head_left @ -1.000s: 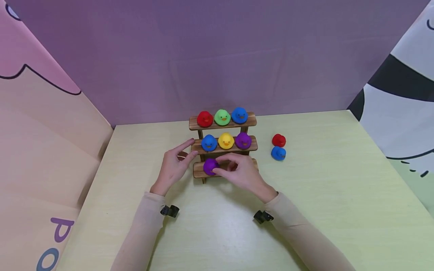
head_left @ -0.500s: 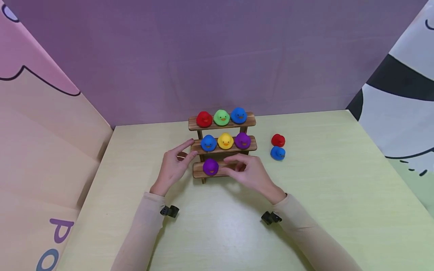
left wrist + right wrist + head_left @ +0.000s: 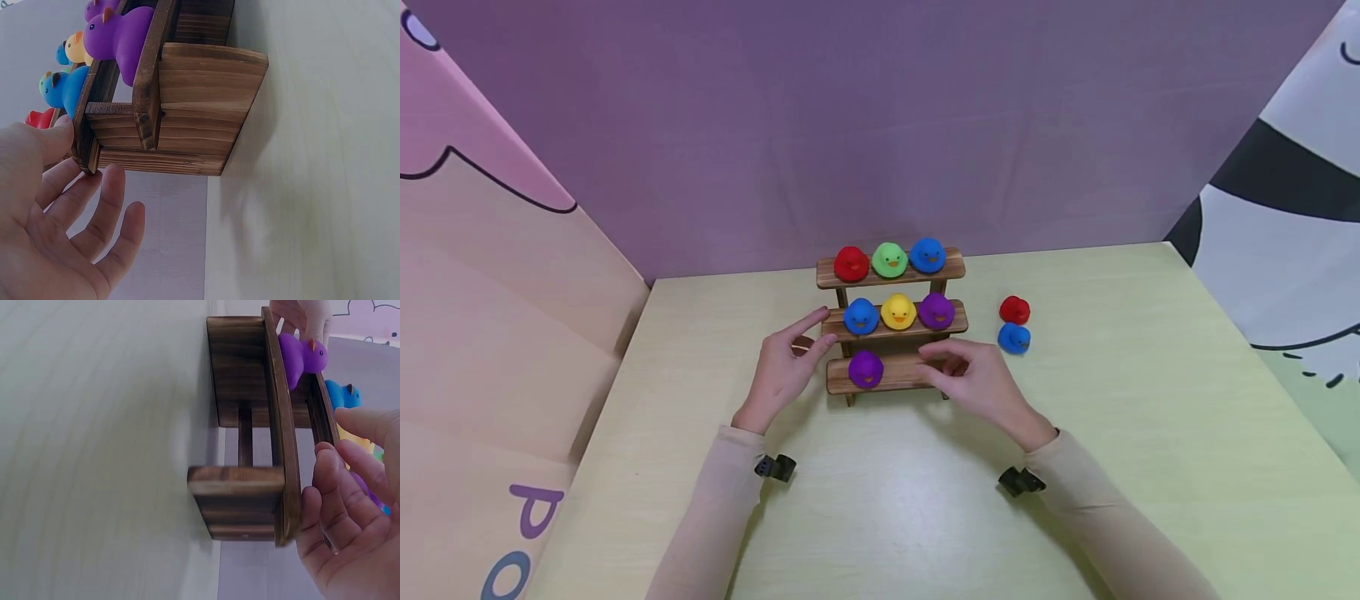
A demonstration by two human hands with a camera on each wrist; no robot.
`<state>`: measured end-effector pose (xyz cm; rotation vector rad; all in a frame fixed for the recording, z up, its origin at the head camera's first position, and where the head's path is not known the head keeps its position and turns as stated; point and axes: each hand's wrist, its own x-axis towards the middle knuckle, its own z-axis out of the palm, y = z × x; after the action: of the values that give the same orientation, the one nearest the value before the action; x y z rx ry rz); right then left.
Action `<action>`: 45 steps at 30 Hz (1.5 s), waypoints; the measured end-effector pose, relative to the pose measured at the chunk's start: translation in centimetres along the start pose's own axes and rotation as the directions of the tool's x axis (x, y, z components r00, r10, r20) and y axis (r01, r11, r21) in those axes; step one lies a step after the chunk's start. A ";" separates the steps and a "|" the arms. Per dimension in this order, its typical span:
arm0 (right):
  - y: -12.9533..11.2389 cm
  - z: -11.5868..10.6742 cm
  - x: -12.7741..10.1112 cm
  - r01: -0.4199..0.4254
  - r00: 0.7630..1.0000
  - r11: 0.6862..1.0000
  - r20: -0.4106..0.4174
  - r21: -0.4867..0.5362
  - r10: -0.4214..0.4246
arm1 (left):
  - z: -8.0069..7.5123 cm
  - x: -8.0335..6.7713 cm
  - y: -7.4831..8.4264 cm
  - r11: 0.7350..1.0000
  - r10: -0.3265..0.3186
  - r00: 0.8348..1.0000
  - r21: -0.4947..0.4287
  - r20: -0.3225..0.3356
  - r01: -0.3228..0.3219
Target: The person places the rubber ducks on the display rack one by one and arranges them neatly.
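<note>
- Right hand (image 3: pixel 977 382) hung loosely curled, holding nothing, over my rack's (image 3: pixel 891 375) lowest shelf, apart from the purple duck (image 3: pixel 866 367) there.
- Left hand (image 3: pixel 786 367) lay spread, fingertips against the rack's end.
- Shelf's right part hid behind fingers.

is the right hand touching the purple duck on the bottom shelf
Apart. The head view shows bare wood of the bottom shelf between the purple duck and the right hand, whose fingers hold nothing.

Only part of a word can be read: large letters on the pink panel (image 3: pixel 512 350) left of the counter (image 3: pixel 880 500), a purple "P" (image 3: pixel 535 508) above a blue "O" (image 3: pixel 505 577), cut off at the frame's lower edge.
</note>
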<state>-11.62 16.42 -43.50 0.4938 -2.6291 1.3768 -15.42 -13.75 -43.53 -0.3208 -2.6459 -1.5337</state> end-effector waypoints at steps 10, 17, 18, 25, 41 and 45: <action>1.2 -1.5 -0.6 -0.051 0.998 0.998 -0.035 -0.035 0.050 | 0.0 0.0 0.1 1.000 0.001 1.000 0.002 -0.003 -0.001; 2.7 -2.9 -0.6 -0.072 0.993 0.995 -0.098 -0.062 0.066 | 0.0 0.0 0.1 1.000 0.002 1.000 -0.003 -0.007 -0.002; 2.8 -3.2 -0.6 -0.073 0.992 0.995 -0.106 -0.067 0.066 | 0.0 0.0 0.1 1.000 0.003 1.000 -0.003 -0.008 -0.003; 4.1 -5.3 -0.8 -0.127 0.982 0.987 -0.150 -0.100 0.111 | 0.1 0.0 0.0 1.000 0.000 1.000 -0.008 -0.005 0.000; 6.9 -8.7 -1.1 -0.274 0.952 0.952 -0.182 -0.138 0.247 | 0.0 0.0 0.0 1.000 0.003 1.000 -0.003 -0.003 -0.003; 7.5 -9.1 -1.1 -0.287 0.947 0.948 -0.192 -0.136 0.259 | 0.1 0.1 0.0 1.000 0.005 1.000 -0.002 -0.002 -0.005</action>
<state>-13.50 28.09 -44.43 -0.0136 -2.7093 1.1934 -15.51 -13.67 -43.56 -0.3253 -2.6397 -1.5349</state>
